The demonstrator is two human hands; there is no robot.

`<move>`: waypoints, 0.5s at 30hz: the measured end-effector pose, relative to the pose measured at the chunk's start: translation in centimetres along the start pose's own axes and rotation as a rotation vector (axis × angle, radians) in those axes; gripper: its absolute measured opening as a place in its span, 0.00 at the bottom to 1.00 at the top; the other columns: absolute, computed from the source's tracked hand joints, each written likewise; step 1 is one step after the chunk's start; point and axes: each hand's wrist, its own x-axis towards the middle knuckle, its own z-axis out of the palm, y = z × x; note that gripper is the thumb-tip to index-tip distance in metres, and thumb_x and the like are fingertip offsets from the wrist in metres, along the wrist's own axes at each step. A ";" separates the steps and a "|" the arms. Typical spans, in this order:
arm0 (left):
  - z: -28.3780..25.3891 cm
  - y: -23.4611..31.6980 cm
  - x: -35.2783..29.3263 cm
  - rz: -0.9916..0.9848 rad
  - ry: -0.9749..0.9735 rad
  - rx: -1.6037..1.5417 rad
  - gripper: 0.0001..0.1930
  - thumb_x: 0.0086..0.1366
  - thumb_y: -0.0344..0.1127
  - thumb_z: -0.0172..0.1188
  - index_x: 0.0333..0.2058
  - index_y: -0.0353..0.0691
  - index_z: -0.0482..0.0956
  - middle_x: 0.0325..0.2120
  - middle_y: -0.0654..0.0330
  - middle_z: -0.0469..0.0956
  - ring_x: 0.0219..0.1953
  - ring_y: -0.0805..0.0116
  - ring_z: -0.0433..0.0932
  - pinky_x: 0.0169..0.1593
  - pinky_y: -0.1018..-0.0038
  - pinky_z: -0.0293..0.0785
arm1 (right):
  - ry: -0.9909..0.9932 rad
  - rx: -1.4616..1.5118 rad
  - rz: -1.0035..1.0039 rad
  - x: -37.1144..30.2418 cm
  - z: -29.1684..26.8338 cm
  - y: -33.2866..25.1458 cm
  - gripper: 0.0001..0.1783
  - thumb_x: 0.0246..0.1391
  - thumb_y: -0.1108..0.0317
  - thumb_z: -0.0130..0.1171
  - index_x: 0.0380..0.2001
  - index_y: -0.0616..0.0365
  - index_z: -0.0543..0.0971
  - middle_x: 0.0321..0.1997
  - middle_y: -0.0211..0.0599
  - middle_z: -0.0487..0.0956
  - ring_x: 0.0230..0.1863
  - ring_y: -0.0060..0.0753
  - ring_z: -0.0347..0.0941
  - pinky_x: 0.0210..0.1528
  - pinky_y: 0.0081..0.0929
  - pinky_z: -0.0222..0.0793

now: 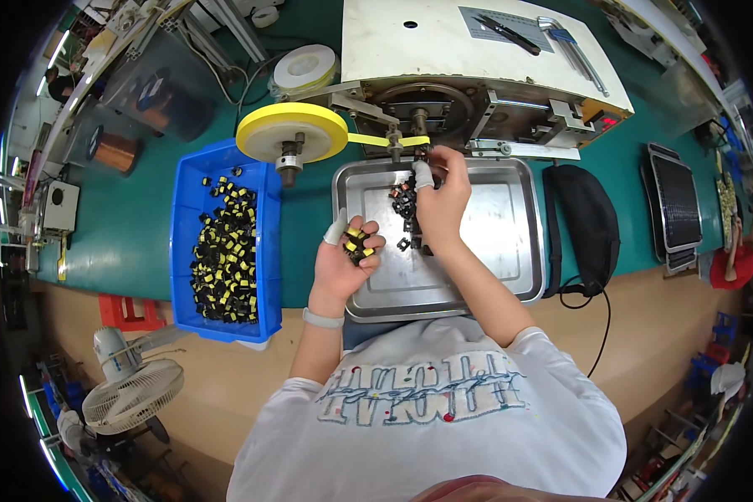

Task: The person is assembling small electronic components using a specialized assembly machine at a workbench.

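A green bench [303,226] fills your workplace in a busy workshop, and the metal tray [494,243] sits on it in front of you. Large block lettering is stitched across the chest of your white shirt [427,448], partly hidden by folds, and a small red display [608,122] glows on the machine [443,38] beyond the tray. Your left hand [347,247] is palm up at the tray's left rim, its grip curled loosely around several yellow-banded parts [359,246]; they overlap too much to count surely. Your right hand [441,194] reaches over the tray's far edge to the machine's spindle, where one strip of yellow tape [368,140] ends; its fingers are bent close together, but you cannot tell from here whether that grip has hold of a part. Just below it, a pile of small black parts [407,209] lies in the tray, too crowded to count. One blue bin [269,268] stands left of the tray with a heap of finished-looking yellow-and-black pieces [226,268], uncountably many. One yellow tape roll [259,134] is mounted beyond the tray's left corner, and one black pouch [583,222] lies right of the tray.
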 end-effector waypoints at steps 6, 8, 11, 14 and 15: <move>-0.9 0.2 0.5 -0.062 -0.010 -0.023 0.10 0.66 0.44 0.49 0.34 0.45 0.73 0.31 0.67 0.66 0.33 0.73 0.63 0.27 0.79 0.60 | -0.167 -0.352 0.120 0.7 -4.8 4.7 0.22 0.45 0.74 0.61 0.47 0.61 0.72 0.37 0.40 0.74 0.33 0.32 0.71 0.35 0.27 0.69; -0.8 0.7 0.8 -0.052 0.004 -0.058 0.11 0.66 0.43 0.49 0.37 0.44 0.74 0.34 0.66 0.67 0.33 0.74 0.64 0.27 0.79 0.61 | -0.294 -0.459 0.234 1.5 -5.9 6.2 0.22 0.45 0.72 0.61 0.47 0.62 0.72 0.35 0.41 0.76 0.32 0.33 0.73 0.35 0.27 0.70; 0.5 0.6 2.1 -0.057 0.006 -0.063 0.14 0.66 0.43 0.48 0.45 0.42 0.73 0.39 0.63 0.70 0.35 0.72 0.67 0.28 0.79 0.64 | -0.409 -0.414 0.288 2.3 -6.2 7.6 0.23 0.45 0.70 0.61 0.47 0.62 0.72 0.31 0.41 0.78 0.31 0.36 0.75 0.35 0.29 0.71; 1.5 0.8 4.2 -0.060 -0.040 -0.002 0.20 0.67 0.43 0.48 0.52 0.38 0.69 0.45 0.59 0.71 0.38 0.70 0.70 0.31 0.79 0.67 | -0.447 -0.396 0.257 2.7 -5.1 7.5 0.22 0.43 0.70 0.62 0.44 0.62 0.74 0.26 0.40 0.77 0.28 0.37 0.76 0.33 0.29 0.71; 2.1 0.7 4.9 -0.072 -0.022 0.018 0.20 0.67 0.43 0.48 0.51 0.37 0.70 0.45 0.59 0.71 0.38 0.70 0.69 0.31 0.79 0.67 | -0.474 -0.410 0.289 2.9 -4.8 7.1 0.20 0.41 0.71 0.61 0.41 0.64 0.74 0.28 0.45 0.78 0.31 0.41 0.76 0.35 0.31 0.70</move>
